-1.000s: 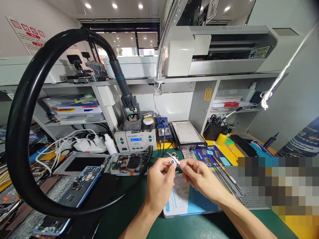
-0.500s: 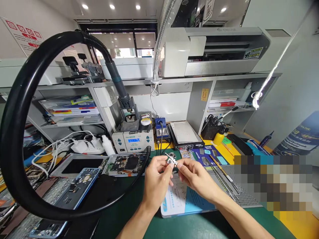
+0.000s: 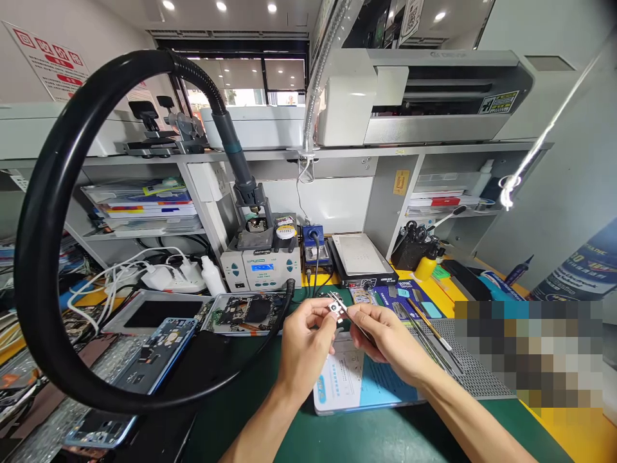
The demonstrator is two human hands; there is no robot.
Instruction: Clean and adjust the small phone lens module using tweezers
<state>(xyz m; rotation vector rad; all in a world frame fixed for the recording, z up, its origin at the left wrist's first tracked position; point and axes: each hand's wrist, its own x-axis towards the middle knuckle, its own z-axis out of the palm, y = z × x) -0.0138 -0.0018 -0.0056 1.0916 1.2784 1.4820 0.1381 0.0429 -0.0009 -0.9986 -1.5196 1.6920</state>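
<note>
Between my two hands, above the green mat, is a small silver phone camera module with a dark round lens. My left hand pinches it between thumb and fingers. Closed at the module's right edge is my right hand, its thumb and index fingertip touching it; its other fingers are curled under. Fingertips cover part of the module. Beneath both hands lies a flat white and blue box.
A black hot-air hose loops across the left side. Behind stand a rework station and a tray with a circuit board. An opened blue phone lies left. Tweezers rest on a perforated mat at right.
The module has turned a little, and its lens faces me more. My right fingers have shifted slightly right and curled in more. The whole view has shifted slightly.
</note>
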